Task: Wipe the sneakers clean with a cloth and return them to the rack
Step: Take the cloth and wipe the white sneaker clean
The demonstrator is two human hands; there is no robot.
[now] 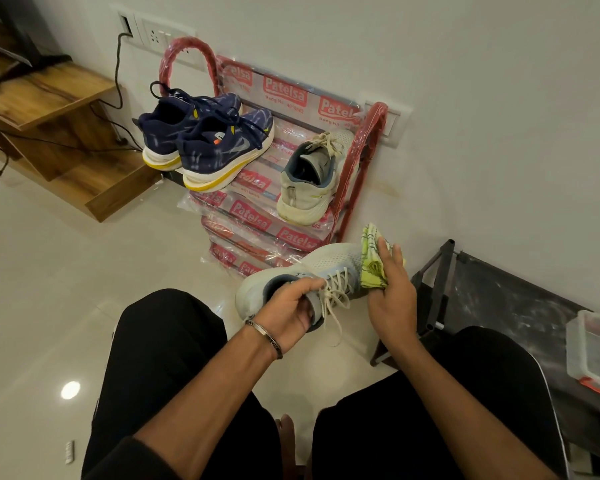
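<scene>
My left hand [291,308] grips a pale grey sneaker [326,263] by its collar and tongue, holding it in front of my knees with the toe pointing away. My right hand [390,292] presses a yellow-green cloth [373,258] against the right side of that sneaker's toe area, fingers wrapped round the cloth. The matching pale sneaker [309,181] sits on the top shelf of the red shoe rack [368,147], at its right end. A pair of navy sneakers with white and yellow soles [208,140] stands on the same shelf at the left.
The rack is wrapped in printed plastic and stands against the white wall. A wooden TV unit [49,109] with cables lies to the left. A dark low stand [499,296] with a clear plastic box [594,351] is at my right. My legs fill the foreground.
</scene>
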